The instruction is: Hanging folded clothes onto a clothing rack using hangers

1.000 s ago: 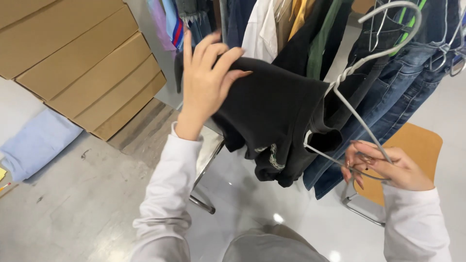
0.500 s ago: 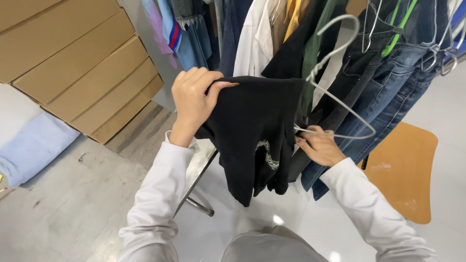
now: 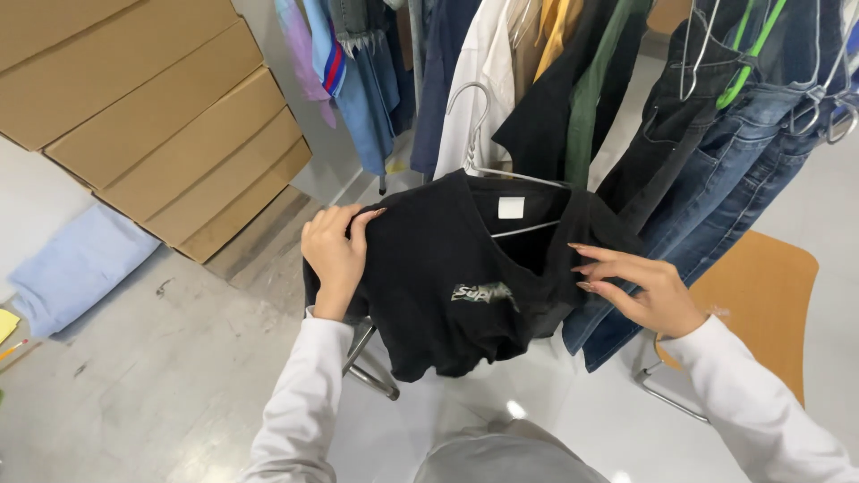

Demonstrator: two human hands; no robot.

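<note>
The left hand (image 3: 335, 255) pinches the black shirt (image 3: 447, 286) at 9 o'clock; the right hand (image 3: 640, 291), fingers spread, probably only touches it; keep the hanger (image 3: 483, 161) level.

hanger (image 3: 488, 170) mostly inside black shirt (image 3: 447, 286), chair (image 3: 761, 304) partly hidden

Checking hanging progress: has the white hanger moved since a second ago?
Yes. The white hanger has gone from the right, by the jeans, leftward into the black shirt, its hook before the white garment.
</note>
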